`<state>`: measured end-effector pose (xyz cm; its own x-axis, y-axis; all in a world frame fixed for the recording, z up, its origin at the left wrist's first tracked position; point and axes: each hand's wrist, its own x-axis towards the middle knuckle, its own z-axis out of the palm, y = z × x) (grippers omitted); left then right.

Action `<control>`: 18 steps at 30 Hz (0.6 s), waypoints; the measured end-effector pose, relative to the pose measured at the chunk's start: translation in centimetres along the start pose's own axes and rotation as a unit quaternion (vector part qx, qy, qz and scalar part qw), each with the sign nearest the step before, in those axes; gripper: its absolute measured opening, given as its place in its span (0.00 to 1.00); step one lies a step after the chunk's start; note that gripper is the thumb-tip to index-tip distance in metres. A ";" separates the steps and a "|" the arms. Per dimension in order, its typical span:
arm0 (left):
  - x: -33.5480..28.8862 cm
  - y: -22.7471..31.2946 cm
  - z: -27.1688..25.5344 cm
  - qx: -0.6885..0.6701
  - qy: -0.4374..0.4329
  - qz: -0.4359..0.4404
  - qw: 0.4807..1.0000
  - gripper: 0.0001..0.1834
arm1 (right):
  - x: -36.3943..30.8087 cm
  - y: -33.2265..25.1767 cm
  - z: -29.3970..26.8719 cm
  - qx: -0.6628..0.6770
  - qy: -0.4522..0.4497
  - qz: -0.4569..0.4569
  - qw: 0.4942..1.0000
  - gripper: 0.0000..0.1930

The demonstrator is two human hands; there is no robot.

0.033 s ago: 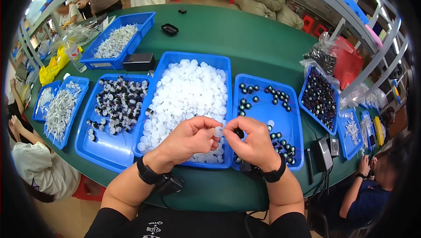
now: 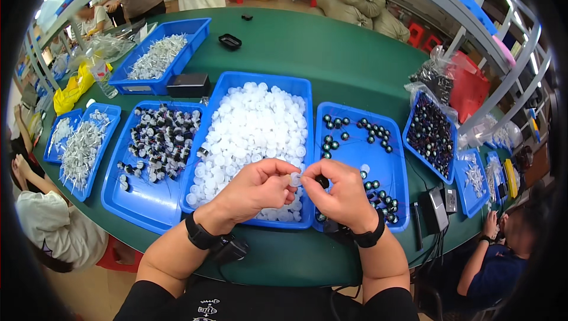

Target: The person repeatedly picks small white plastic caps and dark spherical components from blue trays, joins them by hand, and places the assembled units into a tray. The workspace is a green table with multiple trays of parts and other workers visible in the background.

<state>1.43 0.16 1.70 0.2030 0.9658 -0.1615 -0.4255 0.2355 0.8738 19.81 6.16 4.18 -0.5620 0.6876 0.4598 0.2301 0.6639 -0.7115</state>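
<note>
Head view: the L hand (image 2: pixel 266 190) and R hand (image 2: pixel 346 200) are pinched close tog., w/ a small white cap (image 2: pixel 295 180) b/w the fingertips. It's up over the middle tub (image 2: pixel 278 224), by its near R corner, on the green table (image 2: pixel 278 43). A dark round bit (image 2: pixel 322 181) looks tucked by the R hand; can't tell how tight, b/c fingers hide part of it.

The cap looks smooth & tiny, so it could prob. slip if the pinch is too soft or crooked. Then it may drop in the heap of white caps (image 2: pixel 254 117) & get lost, or hop over the tub's R edge into the R tray (image 2: pixel 349 164), w/ the shiny dark balls (image 2: pixel 381 195). The black wristband (image 2: pixel 370 236) is low, by that tray's near edge; a bump there might make balls roll.
</note>
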 end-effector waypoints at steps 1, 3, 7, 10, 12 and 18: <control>0.1 -0.2 -0.1 0.001 -0.002 0.003 1.000 0.13 | -0.1 0.0 0.1 -0.011 0.000 -0.003 1.000 0.02; 0.1 -0.2 -0.2 -0.007 -0.004 0.006 1.000 0.13 | 0.0 -0.3 0.1 -0.017 0.010 -0.017 1.000 0.02; -0.1 -0.2 -0.2 -0.016 -0.005 0.012 1.000 0.13 | 0.0 -0.3 0.1 -0.035 0.016 -0.036 0.999 0.03; 0.0 -0.4 -0.3 -0.014 -0.005 0.011 1.000 0.12 | 0.1 -0.1 0.4 -0.060 0.019 -0.058 0.996 0.02; 0.3 -0.7 -0.1 0.010 0.001 0.002 1.000 0.12 | -0.1 0.1 0.6 -0.079 0.020 -0.078 0.994 0.02; 0.3 -0.4 -0.4 0.003 -0.009 0.004 1.000 0.13 | -0.1 -0.6 0.3 -0.061 0.017 -0.027 0.998 0.02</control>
<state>1.32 0.37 1.09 0.2154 0.9656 -0.1456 -0.4226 0.2266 0.8775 19.48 5.58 4.39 -0.5499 0.6576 0.5149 0.2969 0.7302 -0.6154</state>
